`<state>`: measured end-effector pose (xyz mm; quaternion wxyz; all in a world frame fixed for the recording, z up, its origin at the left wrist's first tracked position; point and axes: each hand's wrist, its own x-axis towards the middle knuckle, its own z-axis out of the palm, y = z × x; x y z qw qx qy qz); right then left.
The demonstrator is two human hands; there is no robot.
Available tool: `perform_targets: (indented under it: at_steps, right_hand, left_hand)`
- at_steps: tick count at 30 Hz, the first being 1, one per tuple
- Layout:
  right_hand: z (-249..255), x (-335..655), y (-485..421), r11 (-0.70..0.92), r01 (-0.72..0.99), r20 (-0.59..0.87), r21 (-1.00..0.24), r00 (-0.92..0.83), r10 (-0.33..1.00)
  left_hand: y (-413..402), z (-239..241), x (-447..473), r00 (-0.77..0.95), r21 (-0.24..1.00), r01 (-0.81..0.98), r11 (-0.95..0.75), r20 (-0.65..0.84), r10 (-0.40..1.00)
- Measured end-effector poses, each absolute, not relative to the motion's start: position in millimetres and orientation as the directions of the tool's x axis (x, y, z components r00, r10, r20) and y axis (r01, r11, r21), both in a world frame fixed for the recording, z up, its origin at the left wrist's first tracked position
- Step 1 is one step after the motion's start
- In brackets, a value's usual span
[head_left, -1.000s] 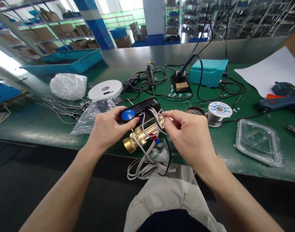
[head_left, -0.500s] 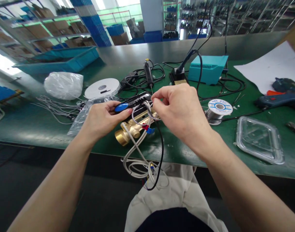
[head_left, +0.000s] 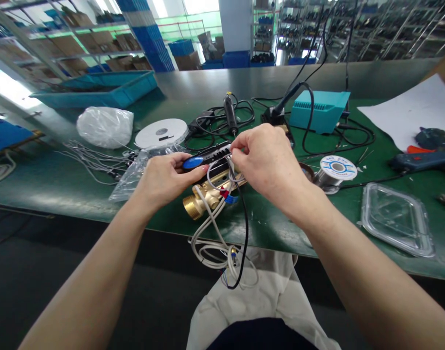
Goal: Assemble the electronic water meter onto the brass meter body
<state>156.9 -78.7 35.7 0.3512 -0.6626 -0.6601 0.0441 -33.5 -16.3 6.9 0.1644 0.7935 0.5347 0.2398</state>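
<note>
My left hand [head_left: 167,177] grips the left end of a black meter housing [head_left: 211,154] with a blue button, its thumb by the button. Under the housing sits a brass valve body [head_left: 202,198] at the green bench's [head_left: 62,180] front edge. My right hand [head_left: 266,163] is closed, fingertips pinched on thin wires [head_left: 222,170] at the housing's top. White and black cables [head_left: 217,243] hang in loops from the assembly over the bench edge towards my lap.
Behind lie a soldering iron stand [head_left: 276,116], a teal soldering station [head_left: 319,109], a solder spool [head_left: 337,167], a white disc [head_left: 162,132], plastic bags [head_left: 105,126] and loose wires [head_left: 91,160]. A clear lid [head_left: 395,218], glue gun [head_left: 424,158] and white paper [head_left: 400,112] are at right.
My right hand rose from beside the brass body to the top of the black housing and pinched wires there. The housing tilted more edge-on; the cables swung slightly.
</note>
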Motion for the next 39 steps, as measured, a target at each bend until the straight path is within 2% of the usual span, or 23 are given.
perform_targets:
  at_steps: [9,19,29,34,39]
  right_hand:
    - [30.9,155.7,-79.2,0.131,0.846,0.431,-0.517,0.125,0.894]
    - [31.4,152.4,-82.3,0.104,0.867,0.397,-0.488,0.115,0.910]
    - [24.5,147.2,-89.2,0.059,0.908,0.365,-0.415,0.107,0.925]
    - [19.2,142.6,-102.9,-0.006,0.905,0.320,-0.426,0.157,0.935]
    - [0.9,134.2,-120.2,-0.044,0.842,0.318,-0.538,0.251,0.914]
  left_hand:
    - [-13.9,4.0,-36.1,0.334,0.520,0.754,-0.402,0.224,0.916]
    - [-13.3,2.7,-37.9,0.351,0.518,0.748,-0.416,0.223,0.909]
    - [-16.6,0.9,-38.1,0.354,0.490,0.758,-0.431,0.245,0.903]
    - [-32.2,-4.4,-34.4,0.364,0.391,0.782,-0.485,0.344,0.865]
    - [-47.2,-16.5,-33.3,0.446,0.262,0.739,-0.621,0.501,0.742]
